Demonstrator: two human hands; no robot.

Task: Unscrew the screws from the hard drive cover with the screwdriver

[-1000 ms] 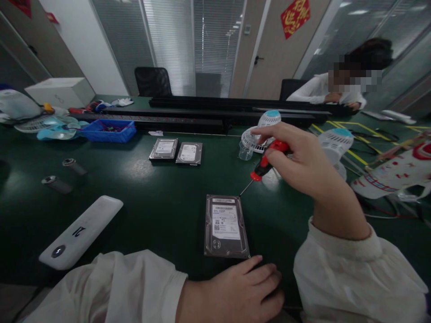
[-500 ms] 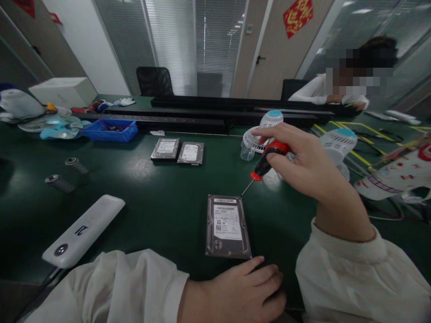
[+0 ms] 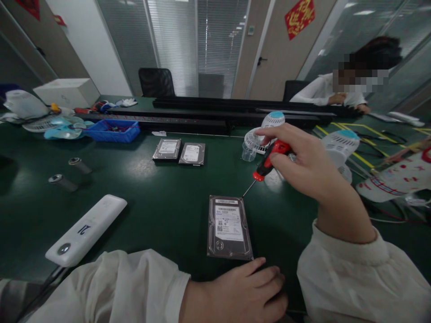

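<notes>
A hard drive (image 3: pixel 229 224) lies flat, label up, on a dark green table (image 3: pixel 161 197), just right of centre in the lower half of the frame. I have the right hand (image 3: pixel 303 161) above it, right of centre, holding a red-and-black screwdriver (image 3: pixel 265 167). The step in hand, as I judge it, is working the driver at the drive's far right corner: the shaft slants down and left, its tip at that corner. Whether the tip sits in a screw is too small for me to tell.

From here the next move seems to call for a well-seated tip, a more upright shaft and a drive that cannot slide.

The right grip is closed around the handle between thumb and fingers, with the index finger stretched over the handle's end. The left hand (image 3: pixel 245 289) lies palm down at the bottom of the frame, fingers loosely bent, near the drive's lower right corner. I cannot tell whether it touches that corner, or whether anything is under the palm.

Two more drives, a left one (image 3: pixel 167 149) and a right one (image 3: pixel 191 154), lie side by side above centre. A blue tray (image 3: pixel 116 137) stands towards the upper left, and a white device (image 3: pixel 87 229) marked 21 lies at lower left.
</notes>
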